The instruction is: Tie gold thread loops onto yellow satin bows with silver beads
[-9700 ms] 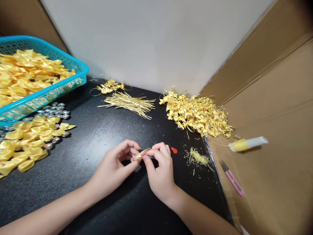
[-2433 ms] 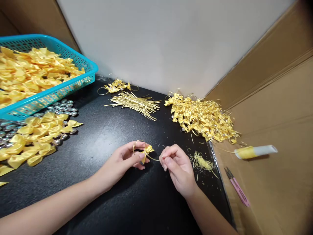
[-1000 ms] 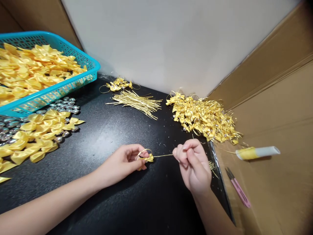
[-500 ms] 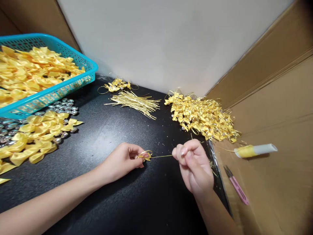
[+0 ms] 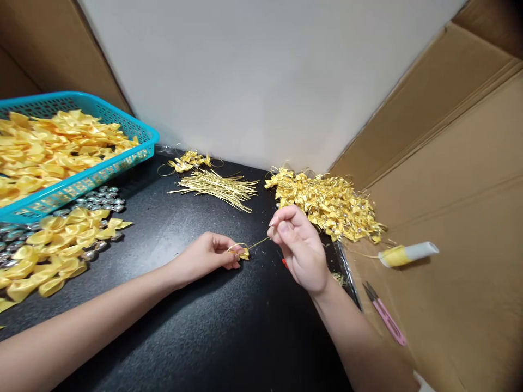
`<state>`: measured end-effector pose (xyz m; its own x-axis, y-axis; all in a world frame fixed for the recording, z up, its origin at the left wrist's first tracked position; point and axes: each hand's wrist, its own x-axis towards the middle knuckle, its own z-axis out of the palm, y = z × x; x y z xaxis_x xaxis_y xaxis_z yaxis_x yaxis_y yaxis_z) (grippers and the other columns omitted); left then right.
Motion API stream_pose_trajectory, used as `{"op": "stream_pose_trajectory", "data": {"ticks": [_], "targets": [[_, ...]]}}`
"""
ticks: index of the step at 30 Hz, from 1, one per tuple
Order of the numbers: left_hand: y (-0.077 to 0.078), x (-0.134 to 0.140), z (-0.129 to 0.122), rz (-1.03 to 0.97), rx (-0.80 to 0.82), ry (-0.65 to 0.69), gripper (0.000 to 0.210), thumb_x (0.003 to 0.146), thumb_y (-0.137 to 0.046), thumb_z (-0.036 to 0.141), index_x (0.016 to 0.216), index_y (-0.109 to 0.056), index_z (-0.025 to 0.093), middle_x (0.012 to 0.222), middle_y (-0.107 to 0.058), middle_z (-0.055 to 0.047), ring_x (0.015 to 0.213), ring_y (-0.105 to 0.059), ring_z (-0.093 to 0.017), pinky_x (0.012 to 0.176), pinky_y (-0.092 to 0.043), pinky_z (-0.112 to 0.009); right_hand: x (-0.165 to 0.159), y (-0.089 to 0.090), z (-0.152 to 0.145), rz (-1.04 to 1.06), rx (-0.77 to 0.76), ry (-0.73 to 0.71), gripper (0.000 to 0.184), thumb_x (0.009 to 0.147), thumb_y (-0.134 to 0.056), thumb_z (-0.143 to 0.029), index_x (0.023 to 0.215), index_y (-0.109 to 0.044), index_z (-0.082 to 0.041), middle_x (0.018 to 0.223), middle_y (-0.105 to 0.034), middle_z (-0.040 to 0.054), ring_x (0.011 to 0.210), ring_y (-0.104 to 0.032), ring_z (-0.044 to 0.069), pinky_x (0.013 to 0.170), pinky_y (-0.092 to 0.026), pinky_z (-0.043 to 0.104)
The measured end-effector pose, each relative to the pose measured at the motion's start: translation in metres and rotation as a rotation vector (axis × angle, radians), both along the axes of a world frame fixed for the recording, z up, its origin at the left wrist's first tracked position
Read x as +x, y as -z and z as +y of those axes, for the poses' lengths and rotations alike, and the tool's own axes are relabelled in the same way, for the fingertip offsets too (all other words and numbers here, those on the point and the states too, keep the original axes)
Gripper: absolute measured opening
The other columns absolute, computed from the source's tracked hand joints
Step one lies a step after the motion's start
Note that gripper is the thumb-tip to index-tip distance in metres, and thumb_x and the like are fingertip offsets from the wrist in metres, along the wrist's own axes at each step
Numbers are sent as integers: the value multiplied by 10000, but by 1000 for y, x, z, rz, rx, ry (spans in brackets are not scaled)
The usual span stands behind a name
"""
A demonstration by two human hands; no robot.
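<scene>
My left hand [image 5: 204, 256] pinches a small yellow ribbon bow [image 5: 244, 254] with a loop of gold cord on it, low over the black tabletop. From the bow a thin gold thread [image 5: 258, 243] runs taut, slanting up to my right hand [image 5: 301, 247]. The thumb and fingers of that hand are closed on the thread's other end. Beneath the right hand a small red thing [image 5: 285, 263] peeks out, mostly hidden. Behind both hands lies a bundle of cut gold cords [image 5: 216, 188].
A blue basket [image 5: 153, 139] of yellow bows stands left, with silvery beads [image 5: 107, 198] and loose bows [image 5: 61, 247] before it. Finished-looking bows [image 5: 327, 204] are heaped at back right, a few more [image 5: 190, 161] at the back. Right lie a thread roll [image 5: 408, 254] and pink snips [image 5: 386, 316].
The right hand has risen and come closer to the left, so the thread is shorter and slants upward. The red thing has come into sight. The whole view has shifted slightly.
</scene>
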<state>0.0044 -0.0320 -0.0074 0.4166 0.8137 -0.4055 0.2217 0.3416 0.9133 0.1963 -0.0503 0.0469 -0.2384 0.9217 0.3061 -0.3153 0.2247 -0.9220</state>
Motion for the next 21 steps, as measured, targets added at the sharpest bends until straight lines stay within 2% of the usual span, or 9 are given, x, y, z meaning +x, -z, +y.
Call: {"op": "stream_pose_trajectory", "data": {"ticks": [5,9,12,15,17,19,20,21], "targets": [[-2,-6,-5,-36,3,59,374,696,-719,301,1035,-707,142,744,-757,-53,715,-698,-183,639,-519,-252,1,0,-2,46,-28,-32,78,931,-561,-257,911,-636,-244,725,-498,-40,623,-426,87,615,-361,236],[-11,-12,-2,14,99,114,500,768,-671,350,1234,-606,181,868,-741,-54,729,-704,-200,593,-541,-270,0,-4,-1,22,-54,-53,67,914,-573,-266,889,-618,-223,672,-494,-51,565,-422,80,556,-360,228],[-20,-20,7,135,200,127,537,813,-622,374,1317,-534,214,787,-720,-26,666,-684,-198,544,-528,-270,-2,-5,1,-11,-37,-64,73,922,-558,-271,891,-601,-221,631,-543,-52,566,-490,89,586,-417,237],[-29,-26,13,269,436,60,427,810,-604,335,1214,-586,199,660,-654,9,577,-617,-171,512,-483,-255,-5,-5,4,-25,-3,-42,67,917,-568,-263,884,-612,-225,682,-619,-32,652,-586,107,684,-487,265],[-35,-25,10,324,715,-63,224,801,-607,300,989,-632,182,678,-610,8,567,-558,-146,517,-454,-249,-6,-5,6,-29,22,3,65,907,-584,-254,872,-635,-231,734,-642,-22,709,-615,114,725,-510,277],[-39,-19,3,337,1005,-156,74,814,-603,256,818,-597,182,731,-587,-6,622,-530,-140,562,-442,-252,-8,-5,7,-50,56,62,72,898,-598,-243,867,-663,-238,805,-654,-10,778,-627,121,755,-518,283],[-40,-15,-1,315,1103,-123,51,823,-603,231,807,-595,184,767,-596,-14,663,-534,-142,594,-445,-253,-9,-4,7,-65,76,87,75,891,-607,-237,863,-677,-241,842,-655,-4,817,-627,124,770,-518,284],[-41,-9,-4,288,1137,-57,68,833,-604,219,890,-617,183,854,-622,-33,721,-551,-148,629,-454,-253,-9,-4,8,-71,96,105,74,883,-620,-233,857,-689,-244,868,-653,-1,847,-623,127,782,-517,283]]}}
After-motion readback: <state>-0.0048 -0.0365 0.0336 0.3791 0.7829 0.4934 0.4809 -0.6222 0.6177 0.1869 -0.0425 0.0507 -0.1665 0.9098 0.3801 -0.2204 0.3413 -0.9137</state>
